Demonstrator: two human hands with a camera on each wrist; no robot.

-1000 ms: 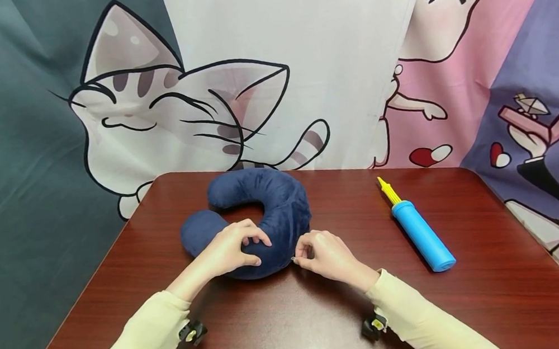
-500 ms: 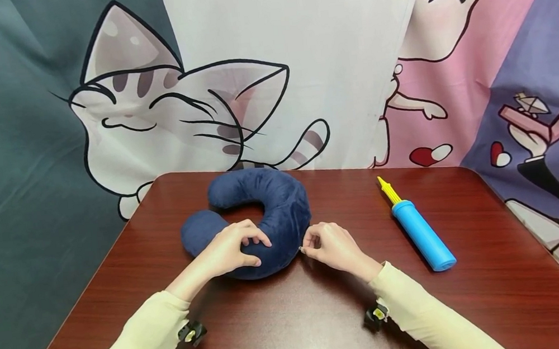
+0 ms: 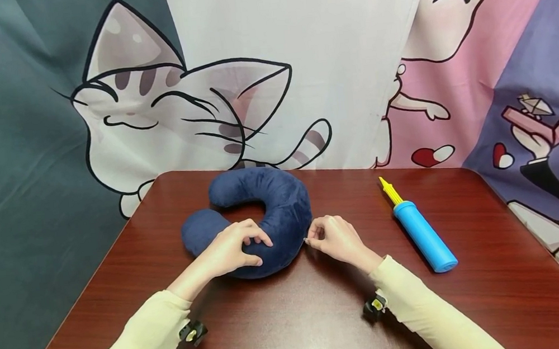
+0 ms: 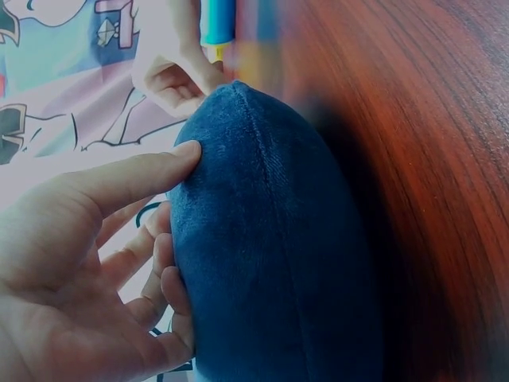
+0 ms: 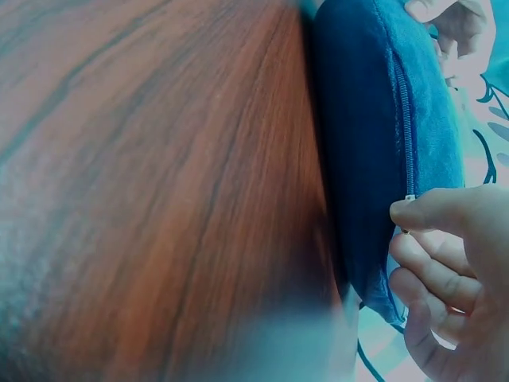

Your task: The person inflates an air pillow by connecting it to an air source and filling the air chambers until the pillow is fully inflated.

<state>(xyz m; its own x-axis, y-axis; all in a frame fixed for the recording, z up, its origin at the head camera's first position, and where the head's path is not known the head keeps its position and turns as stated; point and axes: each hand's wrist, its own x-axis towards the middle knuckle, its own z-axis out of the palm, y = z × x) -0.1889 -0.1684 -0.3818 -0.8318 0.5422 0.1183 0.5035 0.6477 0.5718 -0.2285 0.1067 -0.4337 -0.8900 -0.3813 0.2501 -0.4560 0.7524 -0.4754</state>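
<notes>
A navy U-shaped neck pillow (image 3: 282,202) lies on the table with its opening to the left. My left hand (image 3: 236,247) rests on its near part, thumb and loosely bent fingers spread against the upper surface; the left wrist view shows the thumb (image 4: 179,163) touching the plush near a seam. At the pillow's right outer edge, my right hand (image 3: 336,239) pinches a small zipper pull (image 5: 409,199) between thumb and fingers. A line of zipper teeth (image 5: 406,127) runs along the pillow's side from the pull toward my left hand.
A blue hand pump (image 3: 424,236) with a yellow nozzle end lies on the right of the reddish-brown wooden table (image 3: 284,331). Behind the table hangs a cloth (image 3: 350,66) printed with cartoon animals.
My right hand has slid away from me and slightly right along the pillow's outer edge, with the zipper pull in its fingers. The left hand and the pillow have stayed in place.
</notes>
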